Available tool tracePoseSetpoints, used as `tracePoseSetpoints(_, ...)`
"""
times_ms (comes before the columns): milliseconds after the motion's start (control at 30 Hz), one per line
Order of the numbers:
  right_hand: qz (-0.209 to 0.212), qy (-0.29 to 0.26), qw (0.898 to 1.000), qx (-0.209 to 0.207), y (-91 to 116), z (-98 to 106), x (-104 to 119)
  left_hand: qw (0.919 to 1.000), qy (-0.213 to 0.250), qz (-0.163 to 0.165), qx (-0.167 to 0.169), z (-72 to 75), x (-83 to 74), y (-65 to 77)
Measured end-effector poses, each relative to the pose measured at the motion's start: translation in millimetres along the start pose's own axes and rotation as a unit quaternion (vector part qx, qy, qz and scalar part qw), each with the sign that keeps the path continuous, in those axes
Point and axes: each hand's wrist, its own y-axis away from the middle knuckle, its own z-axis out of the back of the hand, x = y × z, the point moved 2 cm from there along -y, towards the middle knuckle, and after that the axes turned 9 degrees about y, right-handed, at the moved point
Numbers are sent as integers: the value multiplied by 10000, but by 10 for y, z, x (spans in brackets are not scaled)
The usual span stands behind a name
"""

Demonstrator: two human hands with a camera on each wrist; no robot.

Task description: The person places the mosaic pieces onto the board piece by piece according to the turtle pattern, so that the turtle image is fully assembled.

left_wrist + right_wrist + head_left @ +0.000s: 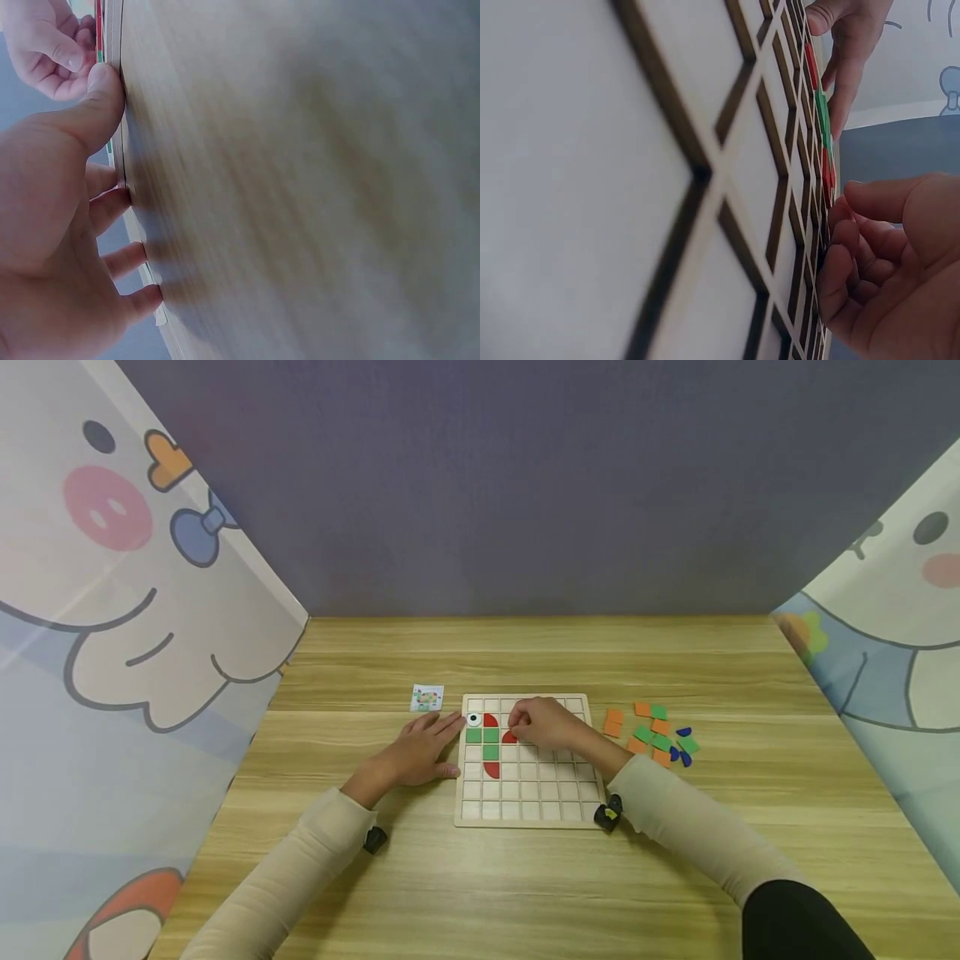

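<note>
A wooden grid board [528,789] lies flat on the table. My left hand [420,752] rests at its left edge, fingers extended and thumb apart; the left wrist view shows this hand [56,217] with its fingertips against the board's side. My right hand [551,724] is over the upper middle cells, thumb and curled forefinger pinching at a red quarter-circle tile [510,737], which is partly covered. In the right wrist view this hand [900,262] is low over the grid. Nearby cells hold a white eye tile [474,719], green squares [491,752] and red quarter-circles [492,770].
Loose orange squares [613,717], green squares [643,734] and blue half-round tiles [686,760] lie right of the board. A small picture card [427,697] sits at its upper left. A grey wall [525,493] stands behind the table [540,893].
</note>
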Motion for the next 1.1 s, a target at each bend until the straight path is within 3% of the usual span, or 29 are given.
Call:
tracePoseSetpoints(500, -114, -221, 9997, -88, 129, 161, -89, 9999, -79, -45, -43, -25, 29, -6)
tracePoseSetpoints(867, -361, -355, 9986, -135, 308, 339, -383, 10000, -55, -45, -2, -27, 46, -22)
tracePoseSetpoints(1100, -397, -105, 9986, -329, 441, 511, -609, 10000, -59, -69, 1, -34, 56, -30)
